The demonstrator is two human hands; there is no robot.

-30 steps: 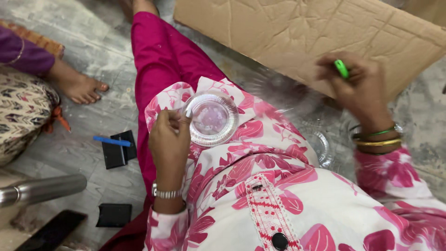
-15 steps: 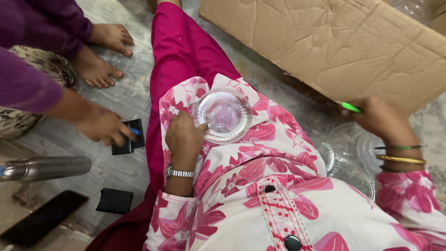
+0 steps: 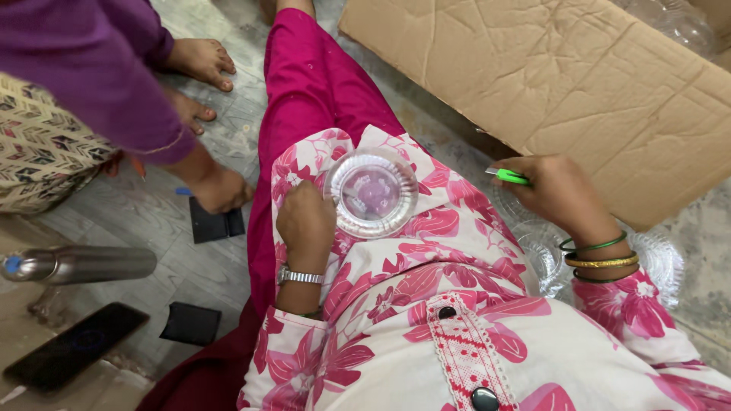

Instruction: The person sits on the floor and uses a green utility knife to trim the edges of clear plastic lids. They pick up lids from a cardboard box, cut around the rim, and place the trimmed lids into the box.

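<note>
While my left hand [image 3: 306, 222] only pinches the clear bowl [image 3: 373, 192] by its rim on my lap, it could tip. My right hand [image 3: 560, 190], closed round a green pen [image 3: 509, 176], can't catch it.

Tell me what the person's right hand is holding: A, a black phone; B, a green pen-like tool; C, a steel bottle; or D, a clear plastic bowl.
B: the right hand grips a thin green pen-like tool by the cardboard sheet, while the left hand holds the clear plastic bowl on the lap.
</note>
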